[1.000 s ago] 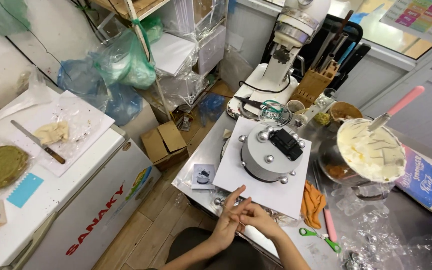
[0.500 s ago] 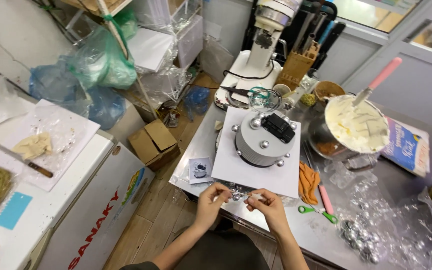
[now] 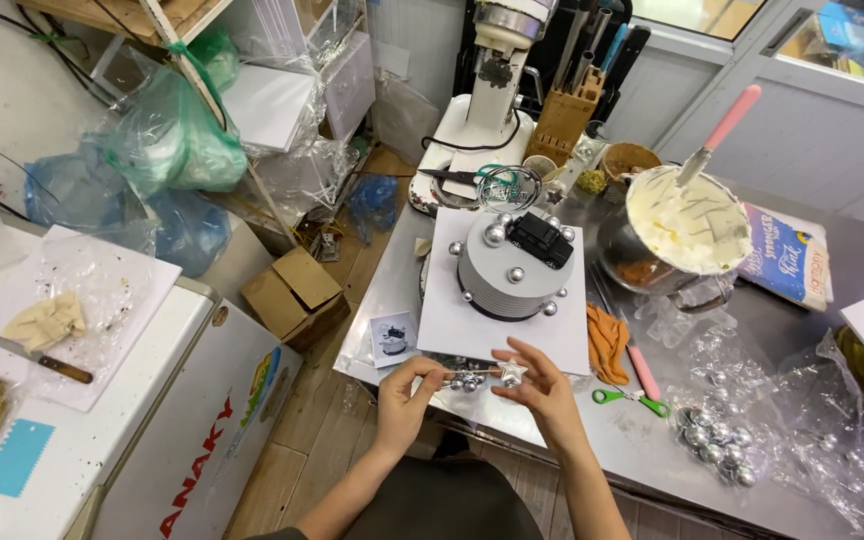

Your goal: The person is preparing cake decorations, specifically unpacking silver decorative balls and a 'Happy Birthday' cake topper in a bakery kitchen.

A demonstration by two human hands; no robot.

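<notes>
Both my hands hold a thin silver pick (image 3: 477,377) with a small star and a cluster of silver balls on it, just in front of a white cake board (image 3: 452,320). My left hand (image 3: 404,397) pinches the left end of the pick; my right hand (image 3: 539,385) pinches the star end. On the board stands a round grey cake (image 3: 512,285) with silver balls and a small black toy car (image 3: 541,240) on top.
A bowl of white cream (image 3: 674,225) with a pink-handled spatula stands at the right. Green scissors (image 3: 630,398), an orange cloth (image 3: 607,343) and silver balls in plastic wrap (image 3: 717,432) lie nearby. A stand mixer (image 3: 487,90) is behind. A white chest freezer (image 3: 152,420) stands left.
My hands have lifted a little and spread along the silver pick, with the star now at my right fingers. The camera view has shifted slightly.
</notes>
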